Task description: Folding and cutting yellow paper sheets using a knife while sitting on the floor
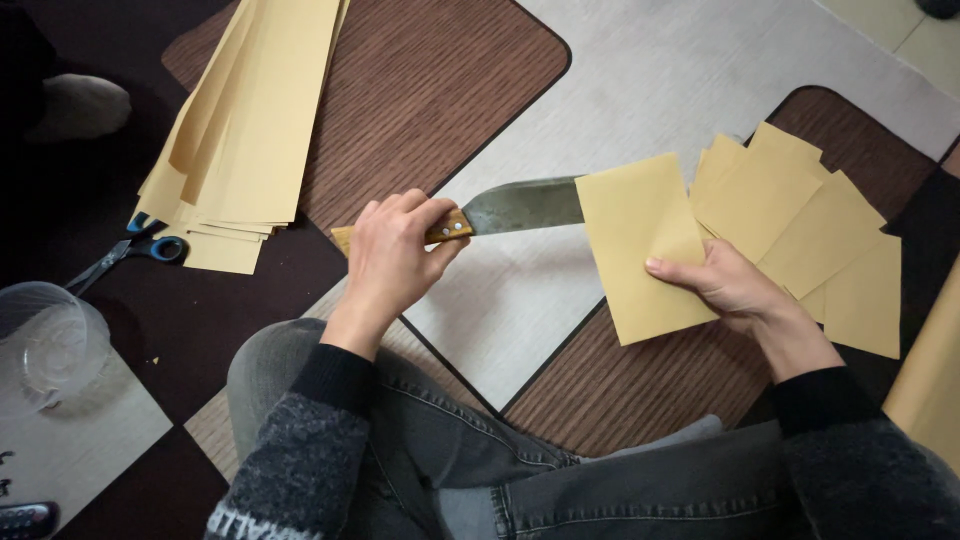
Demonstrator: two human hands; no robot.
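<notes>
Left hand (395, 255): fist clenched round the wooden handle of the knife (505, 210), knuckles up, thumb lying along the near side of the handle.
Knife: held low over the floor, long axis nearly level across the view, handle end toward the person's left, blade running right. The far end of the blade goes in behind the sheet (640, 245), so the tip is hidden; whether it sits inside a fold I cannot tell.
Right hand (725, 285): grasping the sheet from its right edge, thumb on top pointing left, the other fingers tucked under the paper out of sight.
Sheet: a tan rectangle, long axis running from far to near and tilted a little, its left edge crossing the blade. It lies over the line where the pale floor panel meets the brown wood-grain one.
Cut pieces (810, 225): a fanned pile of tan rectangles just right of the sheet, partly under the right hand.
Long strips (250, 120): a stack of tan paper at far left, long axis running away from the person.
Scissors (135, 250): blue-handled, at the near end of the strips, partly beneath them.
Tub (45, 345): clear plastic, at the left edge.
Legs: crossed, in grey jeans, between the two arms.
</notes>
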